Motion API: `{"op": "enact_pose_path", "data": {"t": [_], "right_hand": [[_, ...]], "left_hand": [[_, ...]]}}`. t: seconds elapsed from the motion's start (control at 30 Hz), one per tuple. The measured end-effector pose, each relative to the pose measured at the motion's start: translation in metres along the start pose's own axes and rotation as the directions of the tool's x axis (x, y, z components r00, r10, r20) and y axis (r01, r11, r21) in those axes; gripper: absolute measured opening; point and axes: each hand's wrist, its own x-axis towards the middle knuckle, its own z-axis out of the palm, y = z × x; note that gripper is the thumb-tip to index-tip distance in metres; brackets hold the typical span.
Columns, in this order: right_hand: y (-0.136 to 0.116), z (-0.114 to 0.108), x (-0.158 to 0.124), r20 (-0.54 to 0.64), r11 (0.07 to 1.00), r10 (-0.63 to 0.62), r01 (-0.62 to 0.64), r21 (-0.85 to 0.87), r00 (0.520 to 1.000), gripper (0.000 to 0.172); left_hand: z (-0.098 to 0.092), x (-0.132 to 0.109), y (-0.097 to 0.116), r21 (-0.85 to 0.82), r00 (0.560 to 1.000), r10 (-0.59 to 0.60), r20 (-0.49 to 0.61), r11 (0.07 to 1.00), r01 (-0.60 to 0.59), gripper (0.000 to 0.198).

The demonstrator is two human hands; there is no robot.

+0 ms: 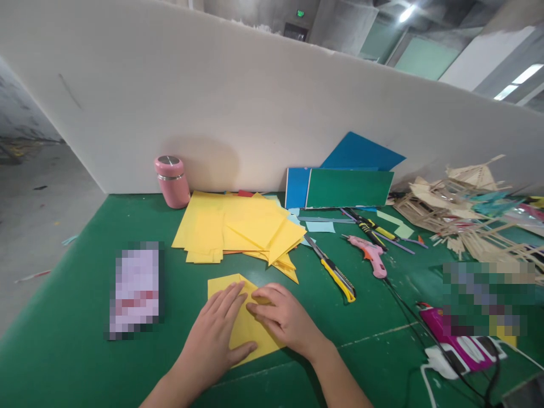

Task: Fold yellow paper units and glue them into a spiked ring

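Yellow paper sheet [250, 333] lies flat on the green surface [185, 294], well in from its left edge and back edge, beneath a person's bare hands: the left hand [216, 328] is spread flat on it with the thumb wide, while the right hand [284, 314] touches it with bent fingers, and I cannot tell whether they pinch it. Toward the back edge is a yellow paper pile [250, 221], with a pink flask [173, 184] standing just left of it. Rightward lie a yellow utility knife [338, 279] and a pink glue gun [370, 255].
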Motion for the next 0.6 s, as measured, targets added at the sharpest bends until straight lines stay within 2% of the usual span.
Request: {"op": "enact_pose_path", "data": {"t": [0.33, 0.5, 0.6], "right_hand": [[0.0001, -0.0001, -0.0007, 0.019, 1.0, 0.026, -0.026, 0.0, 0.999, 0.023], [-0.0005, -0.0004, -0.0007, 0.031, 0.999, 0.035, -0.035, 0.001, 0.999, 0.022], [-0.001, -0.0012, 0.0, 0.042, 0.999, 0.047, -0.047, -0.006, 0.998, 0.022]], "left_hand": [[-0.0047, 0.0028, 0.0004, -0.078, 1.0, -0.019, 0.024, 0.997, 0.02, 0.057], [-0.0031, 0.006, -0.0022, -0.086, 0.999, -0.029, 0.029, 0.996, 0.031, 0.023], [-0.0009, 0.0072, -0.0021, -0.029, 0.999, -0.036, 0.004, 0.999, 0.036, 0.024]]}}
